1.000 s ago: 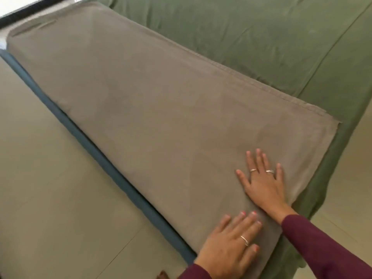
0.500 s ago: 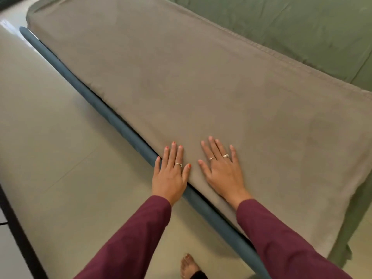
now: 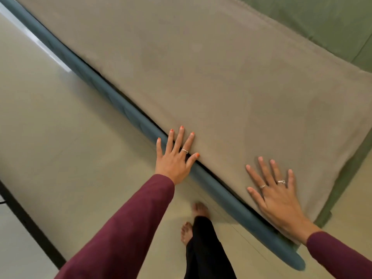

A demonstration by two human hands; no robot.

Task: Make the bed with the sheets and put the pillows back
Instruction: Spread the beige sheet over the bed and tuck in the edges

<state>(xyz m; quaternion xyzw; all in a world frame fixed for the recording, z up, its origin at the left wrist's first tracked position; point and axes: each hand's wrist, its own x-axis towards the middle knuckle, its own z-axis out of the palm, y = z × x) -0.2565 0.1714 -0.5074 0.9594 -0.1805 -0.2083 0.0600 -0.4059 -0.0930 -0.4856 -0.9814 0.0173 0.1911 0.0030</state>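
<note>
Both my left hand (image 3: 174,158) and right hand (image 3: 276,195) lie flat with fingers spread, gripping nothing, on the brown sheet (image 3: 211,77) along the blue bed edge (image 3: 128,111); smoothing is judged best done with even outward palm strokes.

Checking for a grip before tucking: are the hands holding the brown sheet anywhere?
Nothing is held. The left hand and right hand lie flat, fingers spread, on the brown sheet near its edge.
</note>
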